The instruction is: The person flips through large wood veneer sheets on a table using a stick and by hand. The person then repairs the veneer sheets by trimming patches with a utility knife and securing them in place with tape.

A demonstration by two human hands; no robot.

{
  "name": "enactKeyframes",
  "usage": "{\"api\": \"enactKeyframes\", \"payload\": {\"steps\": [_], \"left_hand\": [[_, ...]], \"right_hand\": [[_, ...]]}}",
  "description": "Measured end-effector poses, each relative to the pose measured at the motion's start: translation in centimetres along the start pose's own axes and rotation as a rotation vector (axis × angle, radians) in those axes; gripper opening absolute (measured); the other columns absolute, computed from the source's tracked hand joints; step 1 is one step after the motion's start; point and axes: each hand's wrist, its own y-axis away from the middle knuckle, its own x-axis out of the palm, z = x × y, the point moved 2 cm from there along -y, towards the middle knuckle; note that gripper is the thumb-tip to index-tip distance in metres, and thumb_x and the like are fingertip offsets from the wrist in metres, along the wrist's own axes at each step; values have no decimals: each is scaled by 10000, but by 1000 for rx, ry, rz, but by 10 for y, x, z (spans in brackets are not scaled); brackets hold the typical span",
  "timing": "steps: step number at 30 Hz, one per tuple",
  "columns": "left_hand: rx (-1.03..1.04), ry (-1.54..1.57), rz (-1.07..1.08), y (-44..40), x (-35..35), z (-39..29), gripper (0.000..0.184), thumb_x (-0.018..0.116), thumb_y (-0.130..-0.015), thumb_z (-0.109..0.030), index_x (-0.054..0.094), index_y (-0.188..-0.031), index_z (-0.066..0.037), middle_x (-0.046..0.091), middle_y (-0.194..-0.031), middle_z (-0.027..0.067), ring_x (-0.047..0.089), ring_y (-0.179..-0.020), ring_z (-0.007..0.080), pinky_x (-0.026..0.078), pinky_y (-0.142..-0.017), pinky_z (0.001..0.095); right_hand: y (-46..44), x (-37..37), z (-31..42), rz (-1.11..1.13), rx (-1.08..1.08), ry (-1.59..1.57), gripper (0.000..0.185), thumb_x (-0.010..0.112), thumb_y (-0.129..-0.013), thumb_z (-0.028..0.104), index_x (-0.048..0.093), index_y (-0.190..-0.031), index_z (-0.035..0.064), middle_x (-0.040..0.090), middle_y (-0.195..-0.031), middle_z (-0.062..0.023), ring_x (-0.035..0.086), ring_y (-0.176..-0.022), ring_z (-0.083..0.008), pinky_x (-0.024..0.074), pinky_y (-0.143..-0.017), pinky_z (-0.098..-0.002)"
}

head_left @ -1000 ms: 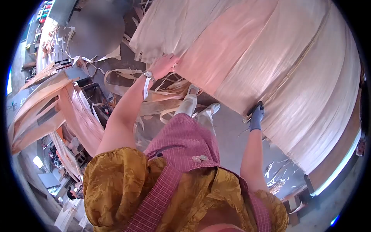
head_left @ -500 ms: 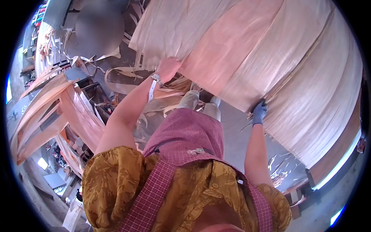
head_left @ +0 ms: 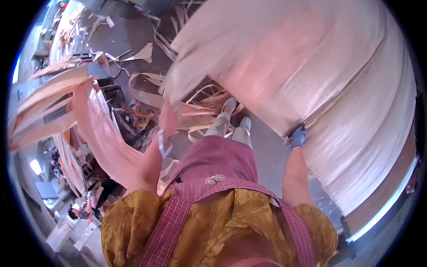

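My left hand (head_left: 168, 118), bare with a watch at the wrist, is smeared by motion. It grips the near-left corner of a thin, pale wood veneer sheet (head_left: 189, 66), which bends and stretches toward it. Beneath lies a pinkish veneer sheet (head_left: 253, 75), part of a wide spread of overlapping sheets. My right hand (head_left: 298, 135), in a blue and dark glove, is closed on the near edge of the veneer sheets (head_left: 342, 133), close to a dark seam running away from me. Its fingertips are partly hidden.
Long veneer strips (head_left: 147, 86) and scraps litter the floor at left and around my shoes (head_left: 229, 105). Draped veneer (head_left: 106, 133) hangs over a cluttered rack on the left. Another person (head_left: 82, 210) is small at lower left.
My left hand has swung left and toward me, dragging the top veneer sheet's corner with it. My right hand stays at the edge. The view has shifted, showing more floor at upper left.
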Motion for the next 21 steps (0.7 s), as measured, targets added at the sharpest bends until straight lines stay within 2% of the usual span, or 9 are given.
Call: {"api": "enactKeyframes", "payload": {"steps": [1,3,6,7,8,9,12,18,21], "left_hand": [[-159,-156,180,29,-7,49,623,528,-830,-44,341,-1424,-55,586,-1184,253,593,-1045,407,481,-886,463],[-355,-379,494,93,-17,147,529,536,-833,-75,455,-1356,-49,587,-1202,232,600,-1041,402,485,-892,468],[-693,-131,482,198,-32,247,478,530,-834,-98,486,-1307,-49,598,-1168,233,605,-1027,405,488,-884,469],[-790,-37,468,224,-35,267,462,529,-834,-105,496,-1291,-49,602,-1157,233,607,-1022,406,489,-882,470],[-882,48,450,249,-34,285,447,527,-834,-113,507,-1275,-49,606,-1146,233,609,-1017,407,490,-879,470],[-950,130,446,268,-29,298,432,525,-834,-120,517,-1259,-49,610,-1135,234,610,-1012,408,491,-876,470],[-1032,332,448,285,-5,319,390,519,-834,-143,548,-1211,-49,622,-1101,235,616,-998,411,495,-868,472],[-889,539,392,130,-25,371,330,508,-834,-188,610,-1115,-48,646,-1034,237,626,-969,416,501,-853,475],[-652,321,186,-6,-95,429,316,502,-834,-211,641,-1067,-48,657,-1001,238,632,-954,419,504,-845,476]], "right_hand": [[-13,8,-16,-11,66,-205,357,431,-994,361,605,-935,55,611,-770,-55,571,-636,-201,469,-535,-379],[-1,-4,-4,305,142,-444,309,425,-994,361,581,-938,100,580,-759,-42,536,-592,-185,444,-495,-354],[32,-12,19,143,328,-682,312,460,-963,436,588,-1031,159,572,-752,-33,519,-604,-182,418,-502,-335],[45,-14,29,-30,272,-488,363,485,-946,460,588,-1149,177,626,-881,-41,560,-716,-190,448,-571,-376],[78,-16,56,-109,258,-288,440,466,-945,472,539,-1278,193,628,-1116,-70,593,-938,-228,479,-734,-423],[84,-14,60,-83,242,-373,515,406,-955,483,471,-1371,187,562,-1294,-88,551,-1148,-263,438,-933,-447],[114,16,110,-117,170,-344,492,428,-948,459,500,-1333,161,573,-1267,-74,568,-1109,-259,405,-965,-459],[214,159,270,-137,99,-261,449,471,-933,409,558,-1256,108,596,-1212,-45,601,-1030,-250,340,-1031,-484],[285,247,370,-83,42,-232,430,493,-926,384,587,-1217,82,607,-1185,-30,618,-991,-245,308,-1063,-496]]}}
